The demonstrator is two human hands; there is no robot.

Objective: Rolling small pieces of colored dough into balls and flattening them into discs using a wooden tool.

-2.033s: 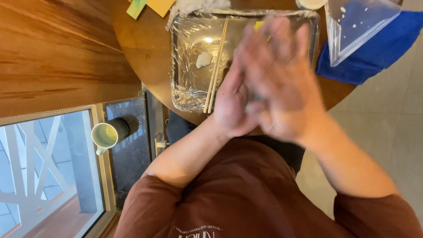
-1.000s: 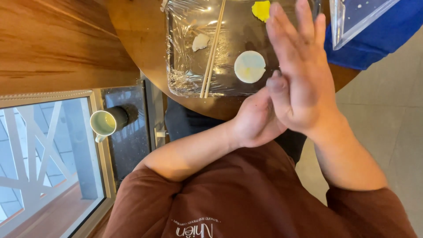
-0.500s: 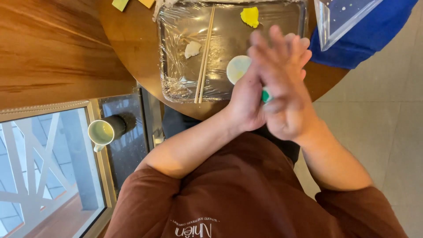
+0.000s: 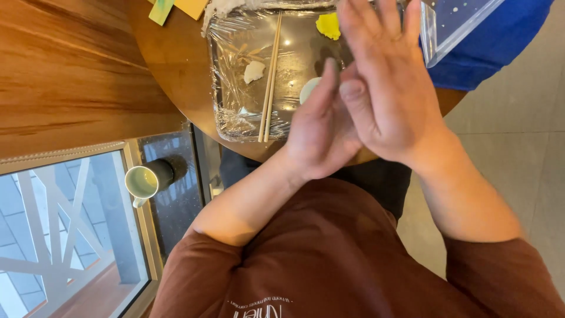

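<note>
left hand: flat, fingers straight, palm pressed to right hand, nothing seen in it | right hand: flat, fingers spread wide, over tray's near edge | tray: film-wrapped, on round wooden table | chopsticks: lying on tray beside white disc, yellow piece | cup: on sill, well apart

Soft daylight is coming in from the window at the lower left, and the whole scene is looking bright and evenly lit. The plastic film over the tray is giving small white glare spots. The right hand is showing motion blur at its fingertips, and the left hand is casting a weak shadow on the film. Straight lines are bending slightly near the edges.
</note>
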